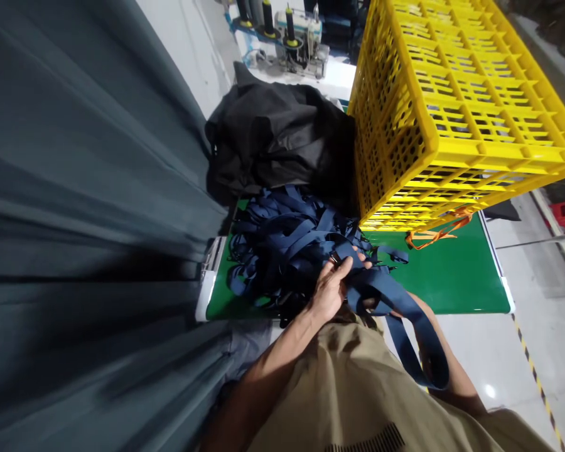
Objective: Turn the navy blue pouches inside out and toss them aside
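Fingers (344, 266) of left hand (328, 290) clamped on navy strap (405, 312); right hand (371, 304) half-hidden, grip unclear.

A large sheet of dark grey cloth (85, 207) hangs in folds and fills the left half of the view. A green counter (452, 276) lies to its right. On the far end of the counter sits a heap of black fabric (273, 138). Just right of the heap is a yellow slatted plastic crate (456, 100), tipped at an angle. An orange strap (440, 229) trails from under the crate's near edge. Far behind stands a sewing machine (301, 37) with thread cones (267, 16). On the right, the pale floor (537, 351) carries a line of yellow-and-black tape (534, 376).
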Demonstrator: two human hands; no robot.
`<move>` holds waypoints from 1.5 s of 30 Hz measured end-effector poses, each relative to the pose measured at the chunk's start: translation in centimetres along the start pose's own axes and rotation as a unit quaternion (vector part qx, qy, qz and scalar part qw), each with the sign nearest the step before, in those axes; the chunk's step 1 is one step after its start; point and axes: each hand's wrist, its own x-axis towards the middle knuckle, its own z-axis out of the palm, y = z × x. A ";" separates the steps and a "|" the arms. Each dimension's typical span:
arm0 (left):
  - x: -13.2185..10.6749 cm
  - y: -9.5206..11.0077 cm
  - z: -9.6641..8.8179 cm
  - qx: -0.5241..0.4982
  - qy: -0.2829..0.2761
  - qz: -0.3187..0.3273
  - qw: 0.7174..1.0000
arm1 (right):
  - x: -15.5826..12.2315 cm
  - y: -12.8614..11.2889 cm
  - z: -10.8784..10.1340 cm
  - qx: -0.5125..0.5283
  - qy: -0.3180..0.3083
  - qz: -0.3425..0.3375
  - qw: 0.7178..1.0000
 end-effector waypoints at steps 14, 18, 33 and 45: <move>-0.1 0.2 -1.5 0.071 0.088 0.108 0.988 | -0.2 -3.8 -2.8 -0.099 0.176 -0.032 0.979; 0.1 0.1 -1.3 0.059 0.109 0.137 0.983 | 1.9 -5.0 2.0 -0.047 0.116 -0.068 0.990; 0.1 1.9 -3.5 0.057 0.197 0.201 0.958 | 2.1 -5.0 4.3 0.100 0.097 -0.005 0.990; -0.7 1.8 -3.8 0.118 0.161 0.192 0.961 | 2.3 -4.3 2.8 0.063 0.046 -0.017 0.997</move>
